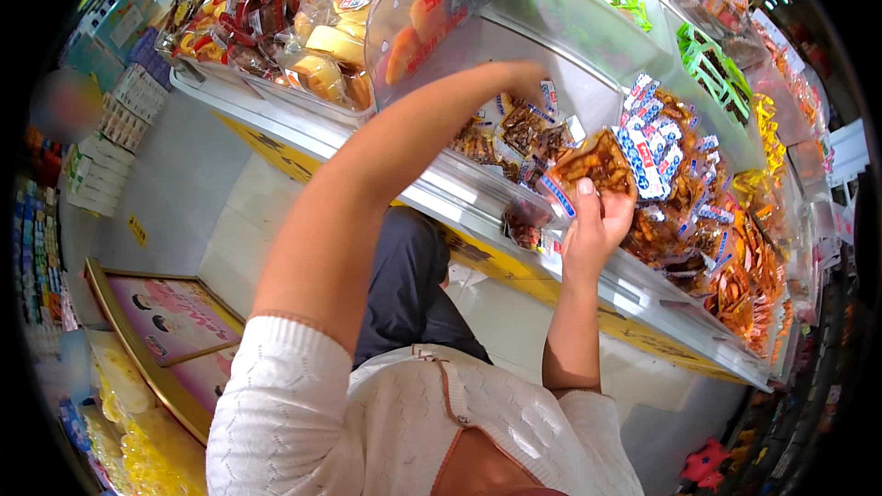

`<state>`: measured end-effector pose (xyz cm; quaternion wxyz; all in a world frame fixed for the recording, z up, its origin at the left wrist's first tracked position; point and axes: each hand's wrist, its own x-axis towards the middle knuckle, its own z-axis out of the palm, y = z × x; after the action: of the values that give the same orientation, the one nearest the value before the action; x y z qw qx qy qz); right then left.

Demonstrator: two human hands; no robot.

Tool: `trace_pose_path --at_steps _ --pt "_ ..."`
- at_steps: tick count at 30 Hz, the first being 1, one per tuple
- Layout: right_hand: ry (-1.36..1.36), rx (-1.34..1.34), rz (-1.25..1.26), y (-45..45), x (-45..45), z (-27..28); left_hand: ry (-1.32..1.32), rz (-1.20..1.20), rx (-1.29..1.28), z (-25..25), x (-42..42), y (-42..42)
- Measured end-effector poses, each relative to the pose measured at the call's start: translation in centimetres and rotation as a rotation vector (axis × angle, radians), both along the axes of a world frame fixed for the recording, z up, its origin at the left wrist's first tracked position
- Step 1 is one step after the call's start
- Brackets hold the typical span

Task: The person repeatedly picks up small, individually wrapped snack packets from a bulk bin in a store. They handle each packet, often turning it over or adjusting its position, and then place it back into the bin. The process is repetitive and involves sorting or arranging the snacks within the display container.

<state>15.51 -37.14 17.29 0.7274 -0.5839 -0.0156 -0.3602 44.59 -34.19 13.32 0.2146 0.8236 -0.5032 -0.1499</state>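
Observation:
My right hand (598, 224) holds a clear packet of brown sauced snack food (596, 169) with blue-and-white printed edges, its thumb on the front. My left arm reaches across the display, and my left hand (525, 81) is at the far side of a loose heap of similar small packets (527, 129). That hand is blurred and its fingers are mostly hidden, so whether it grips a packet cannot be told. Right of the held packet, more blue-and-white packets (648, 151) are piled against a clear divider. Orange-red packets (741, 296) lie farther right.
Wrapped bread and cakes (324, 48) fill a clear bin at upper left, beside a printed plastic divider (427, 21). Translucent bins (579, 21) with green packets stand behind. The display's metal front rail (475, 203) runs before me. A gold-framed sign (165, 331) stands at lower left.

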Motion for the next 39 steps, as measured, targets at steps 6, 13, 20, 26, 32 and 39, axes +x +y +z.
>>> trace_pose_path --at_steps 6,13,20,26,32,39 --pt "0.057 0.019 -0.056 -0.4 0.0 0.2 0.006 -0.02 0.198 -2.8 -3.5 -1.7" --pt "0.062 -0.022 -0.049 -0.8 0.0 0.0 0.098 -0.169 0.063 1.0 -3.5 0.5" --pt "0.194 -0.021 0.099 -1.3 0.5 0.8 -0.471 0.24 -1.095 11.3 -10.6 6.4" --pt "0.119 0.523 0.501 -1.4 0.4 1.5 -1.039 -0.262 -1.012 11.9 -18.7 11.4" --pt "0.004 0.782 0.725 1.7 0.3 2.1 -1.079 -0.256 -0.868 9.6 -20.2 13.4" --pt "0.123 0.448 0.513 1.6 -0.1 1.1 -0.858 -0.159 -0.706 7.4 -22.5 13.7"
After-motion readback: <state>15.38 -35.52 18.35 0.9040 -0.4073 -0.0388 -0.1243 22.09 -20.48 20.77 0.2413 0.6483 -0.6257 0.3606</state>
